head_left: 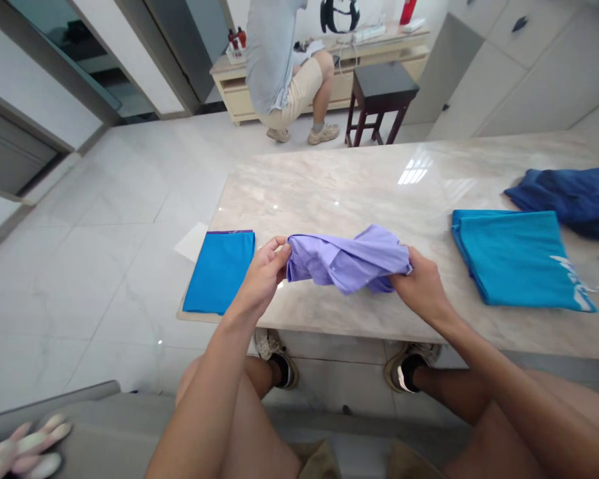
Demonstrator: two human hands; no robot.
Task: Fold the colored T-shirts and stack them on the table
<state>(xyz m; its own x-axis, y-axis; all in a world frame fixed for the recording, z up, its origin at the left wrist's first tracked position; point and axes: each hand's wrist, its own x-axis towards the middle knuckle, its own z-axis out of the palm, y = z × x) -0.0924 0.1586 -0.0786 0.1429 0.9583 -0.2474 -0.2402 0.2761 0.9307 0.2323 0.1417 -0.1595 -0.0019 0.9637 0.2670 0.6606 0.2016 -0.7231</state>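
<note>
A purple cloth (347,259), bunched and creased, stretches between my two hands above the marble table. My left hand (268,266) pinches its left end between thumb and fingers. At the other end my right hand (422,279) is closed round the gathered fabric. Whether the cloth is a garment cannot be made out. Close to my left hand lies a flat, folded blue cloth (219,271) with a purple edge. Right of my right hand sits a folded teal cloth (522,259) with white print on one corner.
The marble table (299,193) spans the view in front of my knees. A crumpled dark blue cloth (574,196) lies at its far right. Beyond it are a dark stool (385,86), a low cabinet (239,100) and a crouching person (279,60). A plush toy (24,452) lies at lower left.
</note>
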